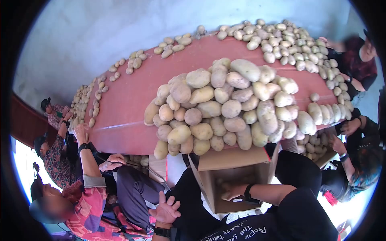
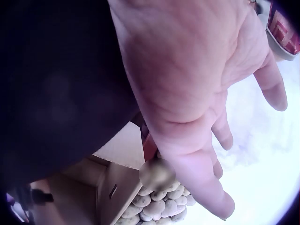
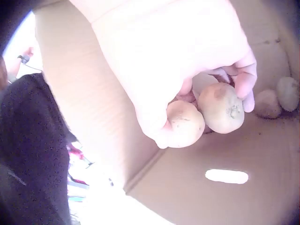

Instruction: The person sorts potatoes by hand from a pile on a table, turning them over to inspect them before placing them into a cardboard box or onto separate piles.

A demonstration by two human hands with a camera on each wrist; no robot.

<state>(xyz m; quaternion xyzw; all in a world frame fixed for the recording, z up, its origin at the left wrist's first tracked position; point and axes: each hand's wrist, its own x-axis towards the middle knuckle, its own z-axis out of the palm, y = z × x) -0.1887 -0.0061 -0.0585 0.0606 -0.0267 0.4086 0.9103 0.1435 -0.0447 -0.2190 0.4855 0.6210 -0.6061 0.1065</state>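
My right hand (image 1: 234,191) reaches inside an open cardboard box (image 1: 231,160). In the right wrist view, the right hand's (image 3: 183,61) fingers curl round potatoes; one potato (image 3: 185,124) lies by the thumb and another (image 3: 221,108) by the fingertips. Two more potatoes (image 3: 287,93) lie deeper in the box. My left hand (image 1: 165,209) is held palm up with spread fingers, holding nothing, left of the box. The left wrist view shows the left hand (image 2: 187,89) with its fingers extended and apart.
A large heap of potatoes (image 1: 217,108) lies at the near edge of the red table (image 1: 124,100), just beyond the box. More potatoes (image 1: 281,42) line the far edge. People sit on both sides, one in a patterned red shirt (image 1: 90,205) close on the left.
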